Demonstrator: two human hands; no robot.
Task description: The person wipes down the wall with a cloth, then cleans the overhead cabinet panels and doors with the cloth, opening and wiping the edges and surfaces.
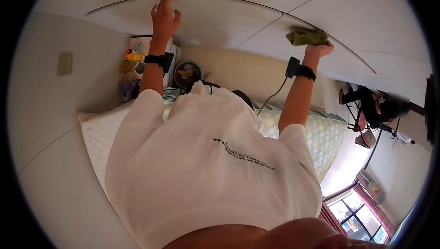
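Observation:
My left hand is raised against a white panel. Its fingers are apart and nothing is in them; the fingertips touch the panel near a dark curved seam. Higher on the right side of the view, my right hand holds a crumpled olive-green cloth against the same white surface. The cloth hides part of that hand's fingers. Each wrist wears a black strap with a small box.
Below my arms lies a bed with a pale patterned cover. Bottles and jars stand at the left, near a round tub. Another person sits at the far right. A window has red curtains.

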